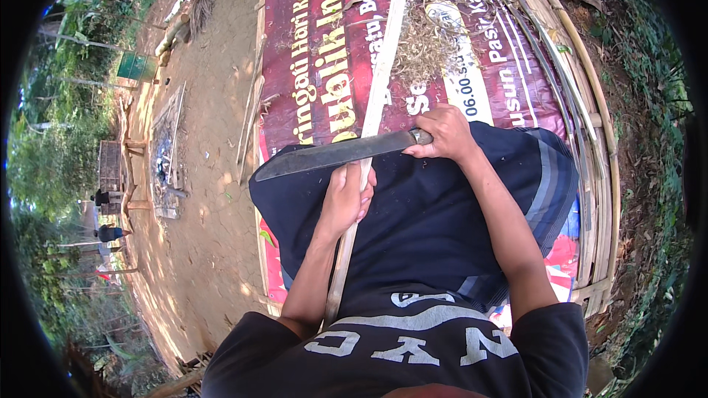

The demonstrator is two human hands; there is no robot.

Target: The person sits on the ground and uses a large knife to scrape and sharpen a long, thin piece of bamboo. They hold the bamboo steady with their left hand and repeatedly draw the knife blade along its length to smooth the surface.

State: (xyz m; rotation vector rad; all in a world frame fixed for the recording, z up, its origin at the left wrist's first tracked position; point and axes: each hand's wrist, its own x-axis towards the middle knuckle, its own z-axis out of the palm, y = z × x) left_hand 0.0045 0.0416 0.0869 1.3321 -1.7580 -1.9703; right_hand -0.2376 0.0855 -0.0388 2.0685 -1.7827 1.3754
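Cream in colour, the strip [389, 51] ran over the lap [428, 210] toward the platform's [606, 133] far edge, clenched by the left hand [346, 203] just below the knife [324, 157] that the right hand [445, 133] gripped, where a nearward slip could have cut the left.

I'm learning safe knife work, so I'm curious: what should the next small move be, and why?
I'd probably slide the left hand slightly nearer the body along the pale strip: the right hand holds the long knife across the strip, its blade close to the left hand.
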